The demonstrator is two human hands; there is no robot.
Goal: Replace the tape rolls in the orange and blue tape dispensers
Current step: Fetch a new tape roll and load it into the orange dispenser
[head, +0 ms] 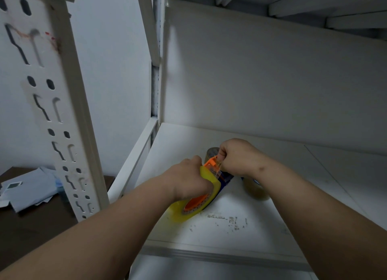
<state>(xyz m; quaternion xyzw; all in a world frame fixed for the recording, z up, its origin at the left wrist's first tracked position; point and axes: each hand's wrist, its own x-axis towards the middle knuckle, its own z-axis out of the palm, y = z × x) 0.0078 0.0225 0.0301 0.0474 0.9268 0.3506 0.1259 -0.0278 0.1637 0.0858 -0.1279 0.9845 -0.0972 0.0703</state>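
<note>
A yellowish clear tape roll [184, 210] sits around the orange tape dispenser [198, 202], held just above the white shelf [272, 227]. My left hand [188, 181] grips the roll from above. My right hand [236, 156] pinches the tape end at the dispenser's orange cutter head [211, 162]. Under the hands lies the blue tape dispenser [227, 178], mostly hidden. A second clear tape roll [254, 188] lies on the shelf just right of it, and a brownish roll [212, 152] peeks out behind my right hand.
Grey sticky residue [228, 219] marks the shelf in front of the roll. A perforated white rack upright [58, 116] stands at the left. Beyond it a dark table [31, 227] carries grey mailer bags [29, 191]. Another shelf hangs overhead at the top right.
</note>
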